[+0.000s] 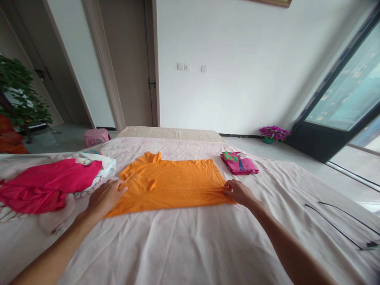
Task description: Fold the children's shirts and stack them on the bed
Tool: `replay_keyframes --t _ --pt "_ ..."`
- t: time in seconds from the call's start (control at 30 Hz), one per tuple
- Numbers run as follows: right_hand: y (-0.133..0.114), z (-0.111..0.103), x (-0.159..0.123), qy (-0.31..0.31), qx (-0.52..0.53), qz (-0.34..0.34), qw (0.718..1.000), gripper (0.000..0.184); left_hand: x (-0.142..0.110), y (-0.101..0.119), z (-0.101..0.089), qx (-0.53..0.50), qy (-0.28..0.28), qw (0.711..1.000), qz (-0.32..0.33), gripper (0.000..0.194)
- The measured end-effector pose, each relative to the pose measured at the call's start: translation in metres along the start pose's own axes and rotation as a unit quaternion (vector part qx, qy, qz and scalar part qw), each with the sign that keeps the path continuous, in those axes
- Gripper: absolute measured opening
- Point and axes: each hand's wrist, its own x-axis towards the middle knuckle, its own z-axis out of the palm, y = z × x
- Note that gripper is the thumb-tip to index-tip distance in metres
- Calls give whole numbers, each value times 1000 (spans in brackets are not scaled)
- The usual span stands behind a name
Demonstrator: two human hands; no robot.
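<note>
An orange T-shirt (181, 178) lies spread sideways on the pale bedsheet (184, 245), its sleeve and neck end to the left and its hem to the right. My left hand (107, 196) is closed on the shirt's left end, near the collar. At the hem, my right hand (240, 192) pinches the cloth, and small creases run from its fingers. Just beyond the right hand rests a folded pink garment (240, 162) with green and blue print. Left of my left hand is a loose heap with a crimson garment (50, 182) on top of white clothes (108, 168).
Thin black cables or rods (332, 225) lie on the sheet at the right. Past the bed stand a pink stool (96, 137), a leafy plant (20, 93) and a pot of purple flowers (274, 133). A white wall (225, 99) and a door (127, 63) close off the far side.
</note>
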Motion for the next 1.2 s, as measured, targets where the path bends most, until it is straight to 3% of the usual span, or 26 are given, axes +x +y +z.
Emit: replay_keyframes --t 0.17,0.33,0.5,0.7,0.93,1.1,1.2 --pt "1 6 6 55 61 -8 997 18 1 9 16 102 11 995 8 27" --pt "-1 18 24 104 153 18 983 20 -3 10 24 113 59 992 0 31" --pt "-9 34 29 101 75 62 990 24 -5 7 31 117 77 990 -27 32" --pt "-19 29 23 101 29 65 992 28 -5 4 38 85 108 990 -23 34" --pt "-15 31 18 66 47 97 992 38 3 8 27 49 40 997 -39 29" --pt "-15 37 15 92 47 77 992 34 5 17 16 19 138 989 -48 32" --pt "-14 39 15 116 67 67 989 32 4 19 17 -16 119 989 -85 34"
